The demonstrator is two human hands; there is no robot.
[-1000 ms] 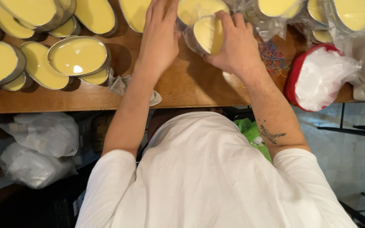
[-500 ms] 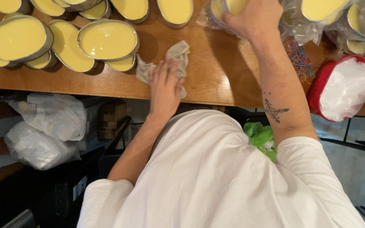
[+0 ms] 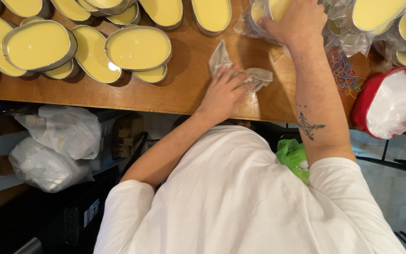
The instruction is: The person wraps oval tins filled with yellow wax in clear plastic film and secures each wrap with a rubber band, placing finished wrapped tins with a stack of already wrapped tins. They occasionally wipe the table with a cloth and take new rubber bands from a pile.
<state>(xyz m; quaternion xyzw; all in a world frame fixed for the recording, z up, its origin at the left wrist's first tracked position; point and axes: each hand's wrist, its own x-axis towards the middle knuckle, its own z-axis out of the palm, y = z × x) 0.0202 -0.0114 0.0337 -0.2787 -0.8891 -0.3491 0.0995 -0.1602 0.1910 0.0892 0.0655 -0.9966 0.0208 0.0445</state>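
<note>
On table (image 3: 118, 96): left hand (image 3: 224, 91) flat, fingers spread, pressing grey cloth (image 3: 254, 77). Right hand (image 3: 297, 21) clamped over bagged yellow-filled tin (image 3: 264, 11).

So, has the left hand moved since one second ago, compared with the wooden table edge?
Yes. The left hand has come back from the oval metal tins toward the near edge of the wooden table, and now lies flat on the crumpled grey cloth.
</note>
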